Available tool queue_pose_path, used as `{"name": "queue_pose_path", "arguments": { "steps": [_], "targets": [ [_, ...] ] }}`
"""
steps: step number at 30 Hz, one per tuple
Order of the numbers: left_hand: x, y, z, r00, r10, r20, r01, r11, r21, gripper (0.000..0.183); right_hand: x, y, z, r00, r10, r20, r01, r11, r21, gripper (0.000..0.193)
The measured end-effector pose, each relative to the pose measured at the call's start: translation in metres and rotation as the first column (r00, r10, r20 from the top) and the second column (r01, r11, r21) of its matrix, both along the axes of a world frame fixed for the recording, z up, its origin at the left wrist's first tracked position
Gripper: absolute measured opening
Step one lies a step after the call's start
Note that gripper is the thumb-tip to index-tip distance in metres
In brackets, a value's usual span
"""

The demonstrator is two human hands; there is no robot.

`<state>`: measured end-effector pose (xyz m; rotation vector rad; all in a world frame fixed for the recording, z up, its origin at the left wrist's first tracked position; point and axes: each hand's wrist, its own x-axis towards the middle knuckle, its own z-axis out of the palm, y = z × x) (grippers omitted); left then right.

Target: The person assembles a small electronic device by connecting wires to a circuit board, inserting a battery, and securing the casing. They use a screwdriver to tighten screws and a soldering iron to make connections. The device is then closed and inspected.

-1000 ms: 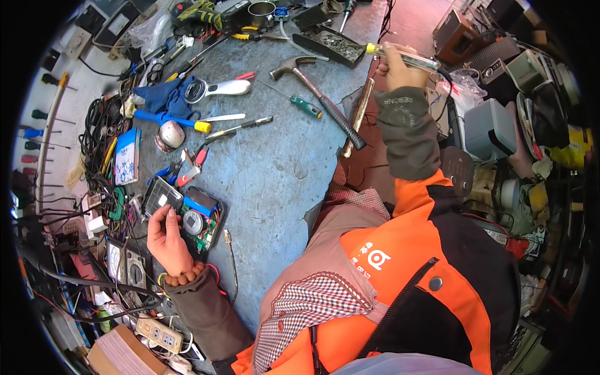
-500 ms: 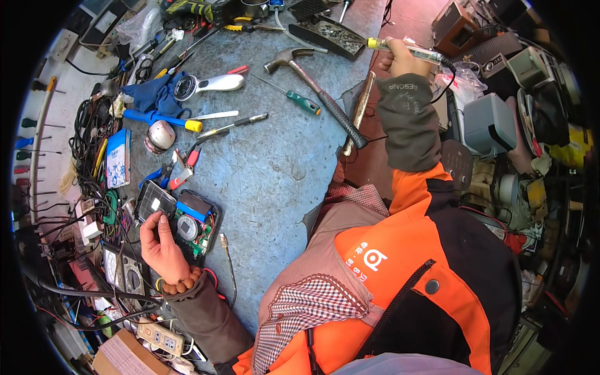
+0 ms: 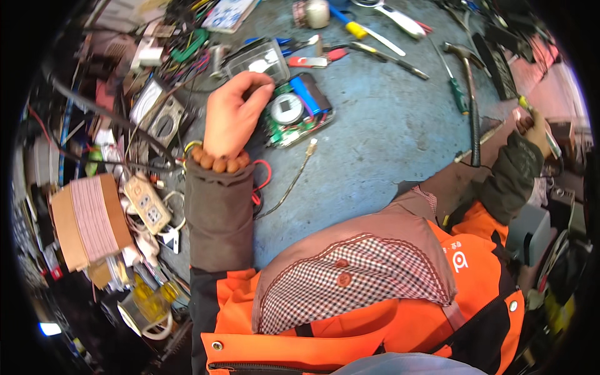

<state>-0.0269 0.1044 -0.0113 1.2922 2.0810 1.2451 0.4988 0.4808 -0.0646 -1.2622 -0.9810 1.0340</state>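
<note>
My left hand is closed in a pinch beside an opened electronic device; what its fingertips hold, if anything, is hidden. The device shows a green circuit board, a round silver part and a blue-wrapped battery pack. Behind the fingers lies a clear plastic case half. At the far right, past the bench edge, my right hand is wrapped round a soldering iron with a clear handle and a yellow end. Its tip cannot be made out.
A hammer and a green screwdriver lie toward the bench's right side. A cable with a metal plug rests in front of the device. To the left are a multimeter, a power strip and a cardboard box.
The view has swung left and closer to the device, so the bench things sit higher and farther right. Both hands keep their closed grip; the soldering iron stays in my right hand.
</note>
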Motion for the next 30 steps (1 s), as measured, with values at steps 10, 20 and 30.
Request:
{"name": "queue_pose_path", "arguments": {
  "steps": [10,20,30],
  "targets": [
    [-0.015,0.000,-0.002,0.938,-0.089,-0.334,0.111,0.993,0.048,0.014,-0.141,-0.113,0.068,0.984,0.163,-0.077,-0.109,0.879,0.465,0.022],
    [-0.023,0.002,-0.010,0.983,-0.074,-0.168,0.074,0.997,-0.001,0.020,-0.304,-0.243,0.081,0.622,0.712,0.326,-0.777,0.510,0.369,0.014],
    [-0.032,0.009,-0.014,0.997,-0.059,0.057,0.063,0.994,-0.087,0.025,-0.316,-0.256,0.072,0.570,0.715,0.405,-0.819,0.459,0.344,0.014]
  ]
}}
